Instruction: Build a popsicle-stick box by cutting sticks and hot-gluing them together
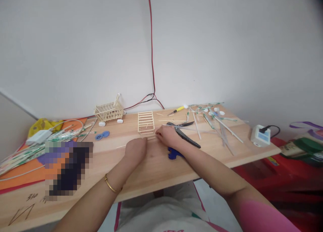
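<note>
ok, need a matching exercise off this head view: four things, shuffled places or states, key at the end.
Things
1. stick frame
2. stick-built cart
3. gold bangle
4. white socket box

Places or states
A. around the left wrist
B. near the right end of the table, with a black plug in it
C. just beyond the left hand and right hand
D. close to the wall, with white round pieces at its base

Pairs: 1-C, 2-D, 3-A, 4-B
</note>
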